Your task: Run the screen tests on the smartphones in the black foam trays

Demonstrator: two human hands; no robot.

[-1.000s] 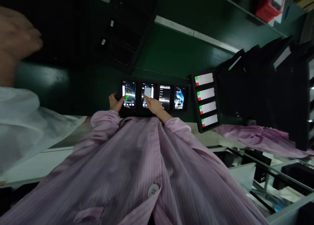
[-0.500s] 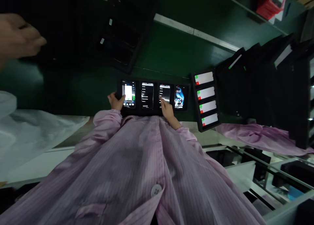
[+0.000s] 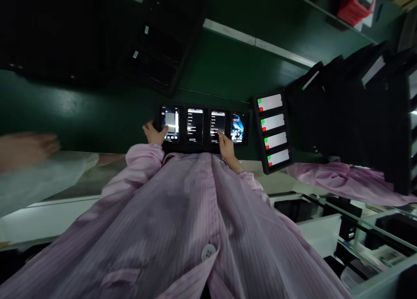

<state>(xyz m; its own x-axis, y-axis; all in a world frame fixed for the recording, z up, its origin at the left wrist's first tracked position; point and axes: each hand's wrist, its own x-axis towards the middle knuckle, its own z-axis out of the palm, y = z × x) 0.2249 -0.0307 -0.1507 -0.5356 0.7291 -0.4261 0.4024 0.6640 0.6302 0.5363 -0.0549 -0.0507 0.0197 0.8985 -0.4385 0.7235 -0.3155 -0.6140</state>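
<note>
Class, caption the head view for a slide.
Four lit phones, one tray: left hand at the leftmost, right hand at the third.

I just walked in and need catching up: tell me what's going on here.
A person in a pink smock works over a black tray of four lit phones. The left-hand grip is at the leftmost phone, thumb over its screen; the right-hand grip has its index finger on or just above the third phone from the left.
</note>
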